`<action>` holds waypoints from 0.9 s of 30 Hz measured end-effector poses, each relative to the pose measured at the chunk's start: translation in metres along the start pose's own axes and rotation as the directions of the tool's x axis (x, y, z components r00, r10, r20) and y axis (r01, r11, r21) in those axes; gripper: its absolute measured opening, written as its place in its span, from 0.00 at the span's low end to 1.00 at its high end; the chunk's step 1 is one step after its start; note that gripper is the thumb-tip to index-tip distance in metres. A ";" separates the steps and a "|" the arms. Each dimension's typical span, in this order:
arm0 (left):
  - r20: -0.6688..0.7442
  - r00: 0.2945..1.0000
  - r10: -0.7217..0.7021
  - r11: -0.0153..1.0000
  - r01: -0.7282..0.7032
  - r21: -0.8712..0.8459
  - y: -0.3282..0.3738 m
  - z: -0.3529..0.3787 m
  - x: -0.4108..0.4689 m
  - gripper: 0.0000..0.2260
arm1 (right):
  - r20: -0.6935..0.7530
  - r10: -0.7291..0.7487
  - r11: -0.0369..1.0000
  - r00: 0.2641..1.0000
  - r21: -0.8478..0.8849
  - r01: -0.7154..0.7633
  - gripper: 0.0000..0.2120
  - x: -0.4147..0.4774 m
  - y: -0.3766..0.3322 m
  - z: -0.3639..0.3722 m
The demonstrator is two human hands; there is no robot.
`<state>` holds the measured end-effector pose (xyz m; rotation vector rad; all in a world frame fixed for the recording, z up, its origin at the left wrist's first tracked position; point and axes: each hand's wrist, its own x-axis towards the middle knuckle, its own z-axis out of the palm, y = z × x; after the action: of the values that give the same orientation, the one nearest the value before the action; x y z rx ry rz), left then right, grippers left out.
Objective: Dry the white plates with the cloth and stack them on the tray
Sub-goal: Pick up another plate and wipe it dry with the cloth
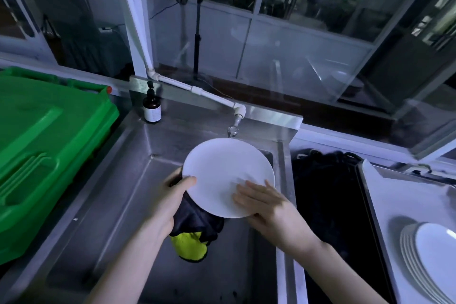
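A white plate (222, 170) is held tilted over the steel sink (138, 180). My left hand (170, 201) grips its left rim, thumb on the face, fingers behind it together with a dark and yellow cloth (195, 234) that hangs below the plate. My right hand (264, 202) lies on the plate's lower right, fingers straight across the face and thumb under the rim. A stack of several white plates (429, 261) rests on a light tray (399, 195) at the far right.
A tap (233, 128) juts out just behind the plate. A brown pump bottle (151, 106) stands at the sink's back left corner. A big green plastic lid (47, 145) fills the left side. A dark bin (328, 200) sits between sink and tray.
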<state>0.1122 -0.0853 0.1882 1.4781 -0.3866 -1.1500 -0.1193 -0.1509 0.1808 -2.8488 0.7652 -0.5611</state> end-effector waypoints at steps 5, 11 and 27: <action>0.051 0.998 0.041 0.999 -0.042 0.026 -0.011 0.024 -0.005 0.12 | -0.025 0.631 0.702 0.775 0.444 -0.557 0.26 -0.037 0.027 -0.042; 0.202 0.976 0.084 0.993 -0.098 0.064 -0.022 0.097 -0.035 0.16 | 0.071 0.904 0.205 0.422 0.793 -0.573 0.12 -0.083 0.058 -0.064; 0.498 0.867 0.022 0.900 -0.233 0.367 -0.115 0.361 -0.099 0.17 | -0.064 0.996 0.084 0.055 0.813 -0.576 0.13 -0.333 0.186 -0.170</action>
<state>-0.2674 -0.1801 0.1819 1.4775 -1.1285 -1.3803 -0.5365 -0.1488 0.1892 -0.9844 1.7947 -1.2266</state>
